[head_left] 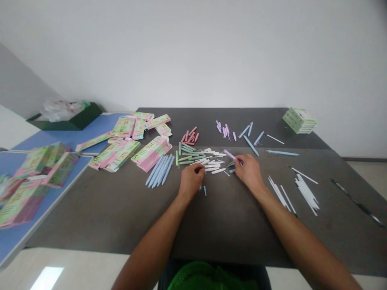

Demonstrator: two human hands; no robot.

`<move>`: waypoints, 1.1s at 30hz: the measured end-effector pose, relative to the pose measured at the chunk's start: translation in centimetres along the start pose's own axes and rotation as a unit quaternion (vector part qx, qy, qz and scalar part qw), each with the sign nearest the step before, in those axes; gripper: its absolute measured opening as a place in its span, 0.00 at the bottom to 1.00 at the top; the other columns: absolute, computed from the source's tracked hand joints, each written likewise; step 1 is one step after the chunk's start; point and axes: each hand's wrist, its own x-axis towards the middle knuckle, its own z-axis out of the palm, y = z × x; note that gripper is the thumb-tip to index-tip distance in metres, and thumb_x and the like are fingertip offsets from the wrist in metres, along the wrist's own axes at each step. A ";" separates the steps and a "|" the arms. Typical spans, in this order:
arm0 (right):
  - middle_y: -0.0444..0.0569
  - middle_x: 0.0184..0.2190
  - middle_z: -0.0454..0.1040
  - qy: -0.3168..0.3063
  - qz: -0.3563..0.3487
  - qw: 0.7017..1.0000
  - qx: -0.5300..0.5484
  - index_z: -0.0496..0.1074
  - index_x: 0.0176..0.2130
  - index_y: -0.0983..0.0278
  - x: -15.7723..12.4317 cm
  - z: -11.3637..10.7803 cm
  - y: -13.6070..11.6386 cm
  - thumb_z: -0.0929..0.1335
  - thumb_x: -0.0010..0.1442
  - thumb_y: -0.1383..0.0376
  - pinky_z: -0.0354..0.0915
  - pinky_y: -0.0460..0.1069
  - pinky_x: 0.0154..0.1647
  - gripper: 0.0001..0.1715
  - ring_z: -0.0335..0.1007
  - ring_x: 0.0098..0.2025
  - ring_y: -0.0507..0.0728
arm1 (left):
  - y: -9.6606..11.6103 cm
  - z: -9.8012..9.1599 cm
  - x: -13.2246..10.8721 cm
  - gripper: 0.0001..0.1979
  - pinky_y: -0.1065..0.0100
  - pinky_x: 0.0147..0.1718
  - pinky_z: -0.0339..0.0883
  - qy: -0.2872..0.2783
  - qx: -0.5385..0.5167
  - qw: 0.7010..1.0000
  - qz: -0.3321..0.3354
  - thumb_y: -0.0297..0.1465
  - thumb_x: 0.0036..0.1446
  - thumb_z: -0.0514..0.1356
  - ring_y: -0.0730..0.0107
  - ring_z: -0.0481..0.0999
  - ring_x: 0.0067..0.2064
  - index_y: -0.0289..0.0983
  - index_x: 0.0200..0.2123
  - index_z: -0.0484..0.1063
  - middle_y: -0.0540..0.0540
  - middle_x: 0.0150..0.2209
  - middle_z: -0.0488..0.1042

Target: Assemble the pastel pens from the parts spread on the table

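Note:
My right hand pinches a purple pen part, its far end sticking out to the left over the table. My left hand is closed, thumb against fingers, beside a pile of white pen parts; what it holds, if anything, is hidden. Green pen parts lie just beyond the left hand. A row of light blue pen barrels rests to its left. Small blue pieces lie near the left wrist, and a few dark blue ones touch the area under the right hand.
Red pen parts and purple ones lie farther back. White refills and a dark pen are at right. Pink-green boxes spread left; a green box stack stands back right. A dark tray holds plastic bags.

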 end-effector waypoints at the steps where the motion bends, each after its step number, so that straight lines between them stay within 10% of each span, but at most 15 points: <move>1: 0.59 0.38 0.78 -0.016 0.011 0.999 -0.027 0.80 0.41 0.68 1.1 0.0 0.8 0.65 0.64 0.63 0.65 0.54 0.45 0.15 0.73 0.41 0.63 | 0.0 -0.2 0.1 0.09 0.68 0.41 0.67 0.001 0.020 1.000 0.000 0.28 0.56 0.60 0.67 0.79 0.37 0.37 0.34 0.81 0.47 0.35 0.82; 14: 0.64 0.40 0.79 -0.011 0.076 0.992 -0.096 0.79 0.44 0.70 8.1 2.7 3.9 0.66 0.62 0.66 0.64 0.53 0.43 0.15 0.76 0.42 0.64 | -0.1 -0.7 0.1 0.12 0.69 0.40 0.66 -0.002 0.069 0.998 0.004 0.27 0.57 0.58 0.68 0.79 0.37 0.37 0.33 0.83 0.46 0.34 0.82; 26: 0.52 0.37 0.81 -0.128 -0.172 0.976 0.037 0.82 0.38 0.63 9.1 8.0 -11.1 0.67 0.62 0.66 0.64 0.48 0.46 0.13 0.74 0.41 0.56 | 0.1 -1.4 0.3 0.14 0.69 0.40 0.65 0.006 0.082 0.997 -0.009 0.27 0.57 0.56 0.67 0.80 0.37 0.38 0.33 0.83 0.46 0.34 0.83; 33: 0.53 0.39 0.83 -0.190 -0.154 0.970 -0.006 0.84 0.38 0.62 11.4 10.2 -13.4 0.68 0.59 0.65 0.66 0.48 0.47 0.13 0.77 0.43 0.59 | 0.1 -2.2 0.5 0.14 0.69 0.38 0.65 -0.002 0.098 0.994 -0.043 0.27 0.57 0.55 0.65 0.80 0.36 0.38 0.32 0.83 0.45 0.32 0.83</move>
